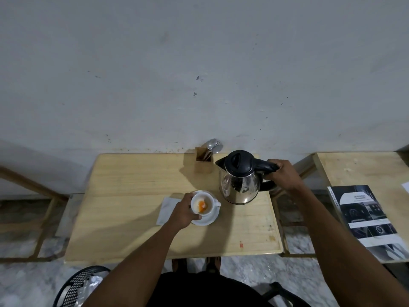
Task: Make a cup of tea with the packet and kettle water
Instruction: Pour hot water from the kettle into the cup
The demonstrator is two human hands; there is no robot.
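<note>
Already the white cup (204, 206) stands on its saucer (208, 219) on the wooden table (137, 220), with an orange-and-white tea packet (201, 206) inside, so that step looks done. No water shows in the cup that I can tell. The left hand (184, 214) cups the cup's near side, fingers curled loosely round its rim. The right hand (284, 175) is closed round the black handle of the steel kettle (240, 177), which stands upright just beside the cup. Pouring, and probably steeping, seem left.
</note>
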